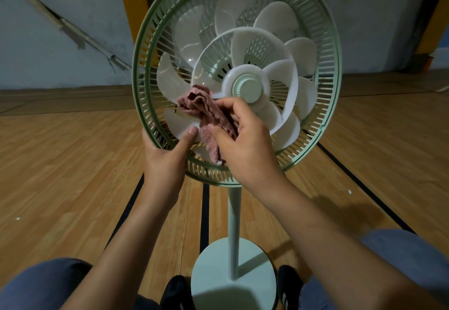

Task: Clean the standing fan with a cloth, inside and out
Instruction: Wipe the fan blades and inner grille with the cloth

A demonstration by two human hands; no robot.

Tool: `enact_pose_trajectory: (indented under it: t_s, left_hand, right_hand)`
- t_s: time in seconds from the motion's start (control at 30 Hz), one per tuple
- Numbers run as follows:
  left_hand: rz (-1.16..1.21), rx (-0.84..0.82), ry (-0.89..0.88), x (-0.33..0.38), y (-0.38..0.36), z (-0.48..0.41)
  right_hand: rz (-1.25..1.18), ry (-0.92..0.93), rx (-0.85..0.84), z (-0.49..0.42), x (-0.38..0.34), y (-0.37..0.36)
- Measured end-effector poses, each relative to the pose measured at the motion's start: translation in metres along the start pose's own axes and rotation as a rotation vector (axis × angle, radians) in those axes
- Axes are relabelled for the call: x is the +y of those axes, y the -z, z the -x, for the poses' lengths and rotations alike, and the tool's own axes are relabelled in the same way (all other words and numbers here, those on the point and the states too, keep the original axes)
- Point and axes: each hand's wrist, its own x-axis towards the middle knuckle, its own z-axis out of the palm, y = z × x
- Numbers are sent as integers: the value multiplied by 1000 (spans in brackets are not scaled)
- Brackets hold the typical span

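Head view: wiping the fan [237,74] blades.
Right hand [245,139] holds the pink cloth [206,113]; left hand [165,156] grips the green rim [145,125].

The right hand [245,137] and the bunched pink cloth [206,113] cover the lower-left blades of the fan [243,71]. The left hand [167,154] hides a stretch of the fan's rim, its fingers out of sight behind it. The picture's top edge crops the fan, and the bottom edge cuts its round base [233,275].

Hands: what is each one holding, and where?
Right hand grips the pink cloth by its lower bunched part; left hand holds the fan's green guard rim, lower left.
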Motion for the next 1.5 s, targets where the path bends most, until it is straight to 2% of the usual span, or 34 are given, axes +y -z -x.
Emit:
enact_pose_trajectory:
  t_s: [0.23,0.37,0.47,0.6,0.8,1.03,1.17,1.33,1.5]
  left_hand:
    - [-6,-3,-5,-4,4,-2]
    - [11,28,-12,-2,2,-1]
    - [24,30,-17,0,3,-1]
    - [27,37,-16,1,4,0]
    - [-8,86,-36,4,1,0]
    - [-23,109,-5,5,2,-1]
    - [-16,73,10,5,4,-3]
    - [-85,-112,35,1,14,-10]
    - [-60,-150,43,-1,16,-13]
  right_hand:
    - [22,50,-53,-2,1,6]
    - [268,210,-97,1,4,15]
    - [494,366,-207,5,8,26]
    - [584,396,-212,10,13,42]
    - [650,415,-106,3,21,71]
    - [685,460,100,-8,32,99]
    - [700,488,66,-7,40,96]
    - [626,428,12,-6,47,93]
    - [589,405,2,-2,48,89]
